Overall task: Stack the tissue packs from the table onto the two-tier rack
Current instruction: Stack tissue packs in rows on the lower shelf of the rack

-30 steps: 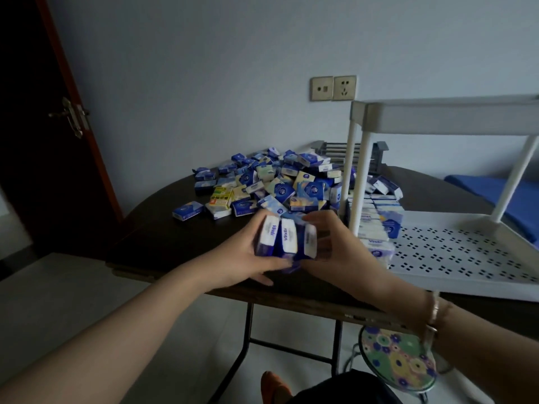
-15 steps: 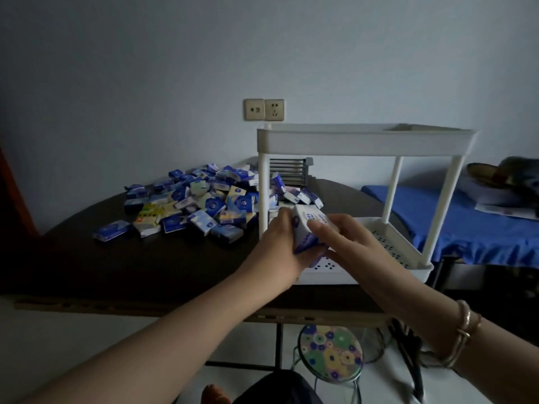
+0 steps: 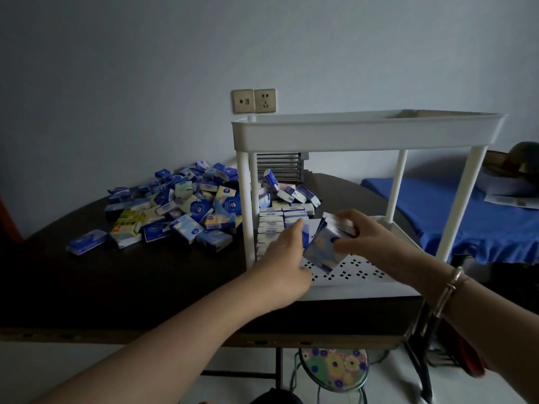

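White plastic makes up the two-tier rack point(image 3: 367, 132), which stands on the right part of a dark table point(image 3: 116, 287), its lower shelf perforated. Both hands are in over that lower shelf with a bundle of tissue packs point(image 3: 323, 249) between them. The bundle is tilted, its long axis running from lower left up to upper right, with the white-labelled ends of the packs turned up and to the right. The right hand point(image 3: 370, 243) curls its fingers and thumb round the upper end. The left hand point(image 3: 284, 255) is against the bundle's left side; its fingers are hidden behind the packs, so I cannot tell how it grips. A neat stack of packs point(image 3: 271, 228) already fills the shelf's left end, just beside the bundle. A loose heap of blue packs point(image 3: 186, 205) lies on the table left of the rack. Behind are a pale wall with two sockets point(image 3: 253, 100), a blue bedcover point(image 3: 455, 217) at right, and a flowered stool point(image 3: 334, 367) under the table.
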